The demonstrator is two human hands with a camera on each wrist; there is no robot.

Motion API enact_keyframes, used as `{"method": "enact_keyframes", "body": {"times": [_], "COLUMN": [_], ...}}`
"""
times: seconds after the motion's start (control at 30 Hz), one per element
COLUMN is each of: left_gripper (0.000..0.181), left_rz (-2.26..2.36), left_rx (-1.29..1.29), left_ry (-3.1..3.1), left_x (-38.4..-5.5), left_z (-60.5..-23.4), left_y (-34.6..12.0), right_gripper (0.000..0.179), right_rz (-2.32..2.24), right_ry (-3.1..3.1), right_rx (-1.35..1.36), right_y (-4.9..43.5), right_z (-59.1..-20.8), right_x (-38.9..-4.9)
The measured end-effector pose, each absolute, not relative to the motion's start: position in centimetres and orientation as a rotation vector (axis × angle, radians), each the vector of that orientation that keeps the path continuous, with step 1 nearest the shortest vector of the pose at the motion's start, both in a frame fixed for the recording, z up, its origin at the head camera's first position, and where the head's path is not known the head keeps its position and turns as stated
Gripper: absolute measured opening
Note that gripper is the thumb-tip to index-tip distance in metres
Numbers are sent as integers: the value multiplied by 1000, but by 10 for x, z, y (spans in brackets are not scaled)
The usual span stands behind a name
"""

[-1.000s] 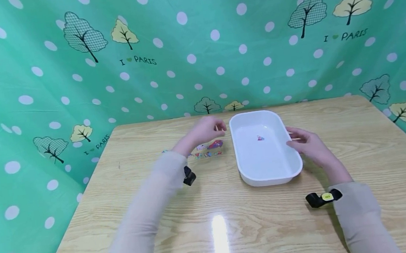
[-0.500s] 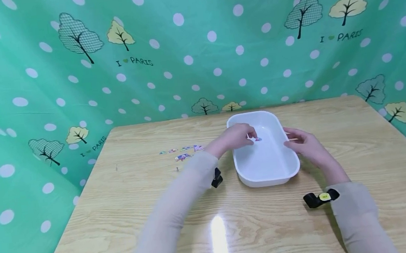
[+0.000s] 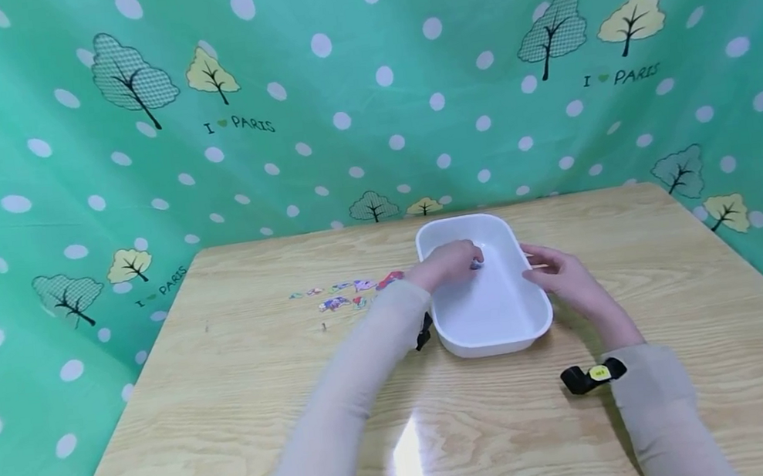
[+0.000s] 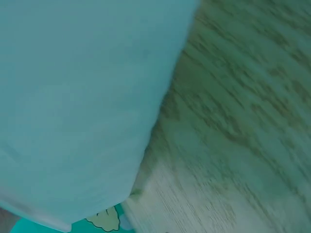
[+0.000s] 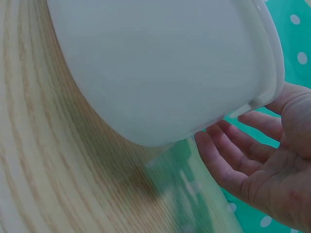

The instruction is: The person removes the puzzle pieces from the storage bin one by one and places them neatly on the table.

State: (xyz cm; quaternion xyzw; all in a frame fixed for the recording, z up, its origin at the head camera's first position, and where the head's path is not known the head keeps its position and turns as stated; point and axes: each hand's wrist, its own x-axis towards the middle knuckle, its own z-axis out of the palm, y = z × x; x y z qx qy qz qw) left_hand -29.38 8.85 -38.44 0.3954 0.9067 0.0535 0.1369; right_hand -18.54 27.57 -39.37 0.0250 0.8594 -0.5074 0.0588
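A white rectangular plastic tub (image 3: 490,312) stands on the wooden table. My left hand (image 3: 452,260) reaches over its left rim, fingers curled down to the tub floor. Its fingertips pinch a small flat colourful cutout (image 3: 476,264), mostly covered by the hand. With the thumb at the rim and the fingers against the outer wall, my right hand (image 3: 559,270) holds the tub's right side. The right wrist view shows those fingers (image 5: 228,150) just under the lip of the tub wall (image 5: 160,73). A pale surface (image 4: 82,107) fills much of the left wrist view, hiding the left hand's work.
Left of the tub lie several more cutouts (image 3: 334,303), including a red one (image 3: 391,277) partly behind the left forearm. One tiny piece (image 3: 324,327) lies nearer the front. A green dotted curtain (image 3: 369,115) hangs behind the table (image 3: 232,409).
My left hand has moved right from above the cutouts on the table into the tub and lowered onto the cutout there. My right hand keeps its hold. The head view has shifted slightly.
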Motion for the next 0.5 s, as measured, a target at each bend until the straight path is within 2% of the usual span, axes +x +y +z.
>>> {"method": "enact_keyframes", "body": {"times": [0.5], "left_gripper": [10], "left_rz": [161], "left_rx": [1170], "left_ry": [2648], "left_x": [-292], "left_z": [-389], "left_y": [91], "right_gripper": [59], "right_rz": [-1548], "right_ry": [2591], "right_rx": [45], "right_y": [279], "right_z": [-395], "right_x": [-187]}}
